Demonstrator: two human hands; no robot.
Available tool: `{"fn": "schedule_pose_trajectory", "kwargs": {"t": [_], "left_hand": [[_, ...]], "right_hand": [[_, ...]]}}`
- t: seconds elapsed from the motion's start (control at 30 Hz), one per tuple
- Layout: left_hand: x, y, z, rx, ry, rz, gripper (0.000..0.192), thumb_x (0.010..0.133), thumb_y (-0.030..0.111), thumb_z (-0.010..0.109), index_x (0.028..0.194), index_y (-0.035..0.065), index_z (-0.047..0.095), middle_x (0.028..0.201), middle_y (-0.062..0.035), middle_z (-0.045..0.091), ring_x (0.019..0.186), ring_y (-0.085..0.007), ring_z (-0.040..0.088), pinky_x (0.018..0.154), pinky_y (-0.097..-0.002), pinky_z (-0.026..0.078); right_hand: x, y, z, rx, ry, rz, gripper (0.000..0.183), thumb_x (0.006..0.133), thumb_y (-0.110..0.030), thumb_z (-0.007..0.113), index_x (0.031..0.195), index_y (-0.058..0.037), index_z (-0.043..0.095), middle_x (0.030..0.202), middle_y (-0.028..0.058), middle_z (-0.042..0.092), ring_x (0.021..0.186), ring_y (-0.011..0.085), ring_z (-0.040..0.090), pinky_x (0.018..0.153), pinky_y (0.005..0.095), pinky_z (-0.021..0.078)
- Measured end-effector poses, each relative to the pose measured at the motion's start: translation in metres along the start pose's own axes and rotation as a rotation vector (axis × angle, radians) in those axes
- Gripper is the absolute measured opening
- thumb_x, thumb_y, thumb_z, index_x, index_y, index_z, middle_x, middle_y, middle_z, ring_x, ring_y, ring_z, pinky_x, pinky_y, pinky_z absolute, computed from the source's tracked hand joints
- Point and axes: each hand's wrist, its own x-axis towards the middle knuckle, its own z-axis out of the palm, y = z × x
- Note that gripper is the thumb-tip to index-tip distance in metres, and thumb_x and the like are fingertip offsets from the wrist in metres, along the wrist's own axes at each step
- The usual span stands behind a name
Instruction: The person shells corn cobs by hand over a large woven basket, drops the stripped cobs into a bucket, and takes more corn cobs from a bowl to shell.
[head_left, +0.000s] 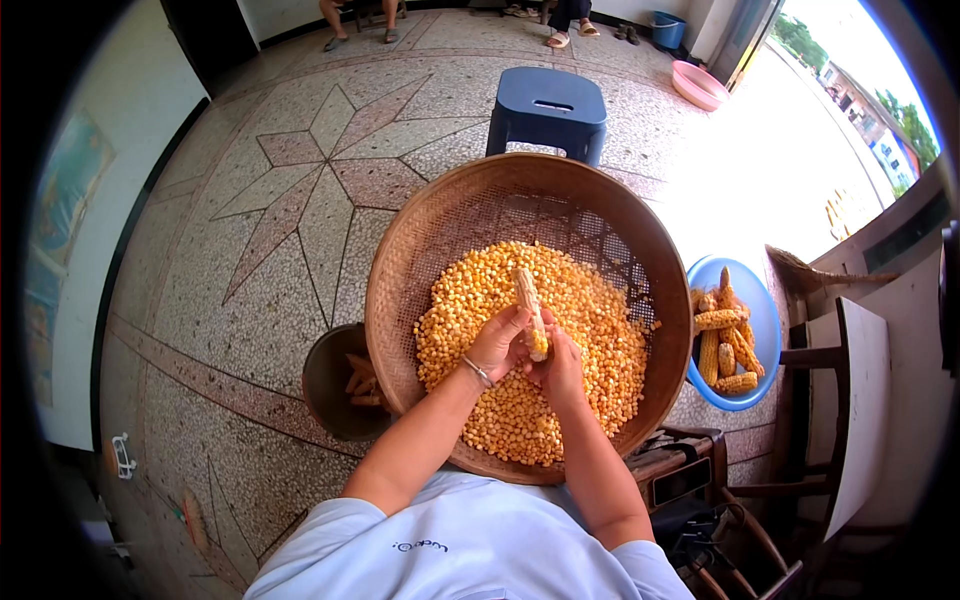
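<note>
Between both hands is a corn cob (529, 304), mostly stripped, with a patch of yellow kernels at its lower end. My left hand (498, 339) grips it from the left, a bangle on the wrist. From the right, my right hand (559, 367) holds the same cob near that lower end; some fingertips are hidden. Beneath the hands, a heap of loose corn kernels (480, 289) covers much of the bottom of a round woven bamboo basket (401, 247). Part of the basket's open weave shows at the far side.
A blue plastic basin (766, 330) with several corn cobs (718, 320) stands right. At left, a dark bucket (322, 382) contains bare cobs (363, 382). A blue stool (551, 97) is beyond the basket. A wooden chair (832, 360) stands right; two seated people's legs show far back.
</note>
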Motion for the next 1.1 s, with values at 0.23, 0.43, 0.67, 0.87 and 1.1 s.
{"fn": "schedule_pose_trajectory", "kwargs": {"t": [0.23,0.43,0.67,0.87,1.1], "left_hand": [[0.0,0.0,0.008,-0.103,-0.007,0.046,0.037,0.084,0.037,0.063,0.107,0.0083,0.058,0.099,-0.005,0.062,0.089,-0.0174,0.061,0.07,-0.0345,0.055],[0.0,0.0,0.009,-0.036,0.016,0.062,0.033,0.087,0.035,0.061,0.105,0.0081,0.058,0.097,-0.0052,0.062,0.089,-0.0171,0.06,0.073,-0.0349,0.054],[0.002,-0.007,0.008,-0.084,0.038,0.05,0.039,0.088,0.034,0.059,0.115,0.0067,0.052,0.105,-0.0075,0.061,0.095,-0.0192,0.061,0.078,-0.0376,0.054],[0.001,0.0,0.005,-0.123,0.002,0.054,0.044,0.086,0.036,0.062,0.116,0.0058,0.05,0.107,-0.0089,0.061,0.097,-0.0199,0.06,0.083,-0.0382,0.052],[0.002,0.0,-0.001,-0.188,0.067,0.062,0.042,0.083,0.036,0.066,0.112,0.0068,0.054,0.106,-0.0083,0.061,0.093,-0.0194,0.061,0.083,-0.0364,0.052]], "right_hand": [[-0.003,0.003,0.005,-0.152,-0.045,-0.087,0.038,0.098,-0.036,0.037,0.117,-0.0062,0.051,0.073,0.0017,0.056,0.049,0.0066,0.049,0.04,0.018,0.0361],[-0.005,0.002,0.008,-0.236,0.016,-0.114,0.042,0.099,-0.038,0.033,0.123,-0.0063,0.048,0.071,-0.0008,0.053,0.048,0.0041,0.045,0.041,0.0178,0.0358],[-0.001,0.003,0.005,-0.154,0.163,-0.076,0.036,0.1,-0.034,0.032,0.107,-0.006,0.053,0.068,0.0013,0.056,0.044,0.0073,0.046,0.037,0.0191,0.0344],[-0.002,0.002,0.0,-0.006,0.052,-0.017,0.036,0.099,-0.035,0.035,0.11,-0.0049,0.05,0.073,0.0052,0.058,0.049,0.0095,0.052,0.04,0.0195,0.0392],[-0.003,0.004,0.006,-0.195,-0.073,-0.132,0.038,0.098,-0.035,0.038,0.118,-0.0039,0.045,0.072,0.0057,0.057,0.053,0.0101,0.055,0.043,0.0195,0.0396]]}}
